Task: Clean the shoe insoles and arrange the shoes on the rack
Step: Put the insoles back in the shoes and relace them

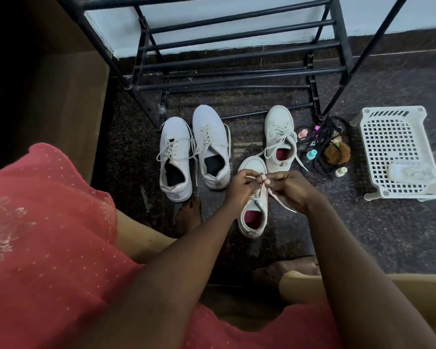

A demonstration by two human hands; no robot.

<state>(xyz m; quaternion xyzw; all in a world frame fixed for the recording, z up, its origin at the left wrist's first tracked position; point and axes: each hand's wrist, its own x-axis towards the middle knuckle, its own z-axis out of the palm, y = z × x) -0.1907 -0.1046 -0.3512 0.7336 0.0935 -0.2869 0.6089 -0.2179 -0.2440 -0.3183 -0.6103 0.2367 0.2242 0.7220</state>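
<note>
Lowest in the head view, a red dress (48, 248) and two bare forearms fill the bottom of the frame, reaching up to the centre. There the left hand (239, 188) and the right hand (291, 191) meet over the near shoe (253, 165). Each grip is narrow, fingertips pinching the lace (263, 178) above the tongue. One loose lace end trails toward the lower right under the right hand.

The shoe stands on the floor (363, 235), directly below both hands. Its long axis runs up the frame: heel and red insole (253, 217) toward the person, toe toward the rack (237, 79) in the upper middle. Its mate (280, 129) lies just beyond, up and right, toe also toward the rack. A second pair (176, 137) sits at centre left.

Judging by this, lifting the shoe forward along its own axis would reach the rack, and neither hand is clearly nearer.
</note>
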